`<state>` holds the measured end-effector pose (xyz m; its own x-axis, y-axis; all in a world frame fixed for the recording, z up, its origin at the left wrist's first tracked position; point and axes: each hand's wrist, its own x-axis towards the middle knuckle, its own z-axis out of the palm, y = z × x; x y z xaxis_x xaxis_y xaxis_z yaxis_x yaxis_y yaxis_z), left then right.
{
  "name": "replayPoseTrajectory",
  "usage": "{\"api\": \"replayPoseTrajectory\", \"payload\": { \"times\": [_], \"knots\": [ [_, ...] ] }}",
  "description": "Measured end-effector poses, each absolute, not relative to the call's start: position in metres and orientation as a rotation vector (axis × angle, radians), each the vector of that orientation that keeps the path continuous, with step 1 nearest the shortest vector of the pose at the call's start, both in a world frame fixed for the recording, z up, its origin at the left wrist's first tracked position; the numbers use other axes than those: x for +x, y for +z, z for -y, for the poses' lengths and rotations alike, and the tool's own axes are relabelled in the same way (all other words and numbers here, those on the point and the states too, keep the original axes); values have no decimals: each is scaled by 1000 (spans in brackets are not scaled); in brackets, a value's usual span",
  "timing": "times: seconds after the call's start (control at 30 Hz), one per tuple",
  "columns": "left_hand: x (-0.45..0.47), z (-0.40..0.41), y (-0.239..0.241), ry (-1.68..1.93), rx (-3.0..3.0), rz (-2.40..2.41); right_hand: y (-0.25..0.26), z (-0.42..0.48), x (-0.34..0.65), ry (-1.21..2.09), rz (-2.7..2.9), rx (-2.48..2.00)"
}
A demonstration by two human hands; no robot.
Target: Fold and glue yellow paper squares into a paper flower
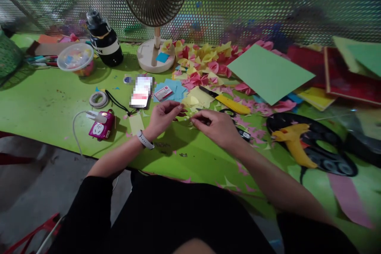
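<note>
Above the green table, my left hand and my right hand are close together, fingertips pinched. Between them shows a small pale yellow piece of paper, partly hidden by the fingers. Just beyond my fingertips lie pale yellow paper sheets and a yellow utility knife. Blue paper squares, with a small red-and-white box on top, lie past my left hand. Black-handled scissors rest partly behind my right hand, among pink paper scraps.
A fan, a black bottle and folded paper flowers line the back. Left are a phone, a tape roll and a purple power adapter. Right are a green sheet and a yellow glue gun.
</note>
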<state>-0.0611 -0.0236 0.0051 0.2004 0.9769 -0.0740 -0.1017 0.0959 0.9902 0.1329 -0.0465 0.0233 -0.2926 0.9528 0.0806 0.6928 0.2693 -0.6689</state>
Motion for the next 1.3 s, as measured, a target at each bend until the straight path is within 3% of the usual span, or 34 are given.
{"api": "replayPoseTrajectory", "payload": {
  "times": [1.3],
  "knots": [
    [-64,24,3,820,946,-975,33,43,142,1056,1991,-1493]
  ]
}}
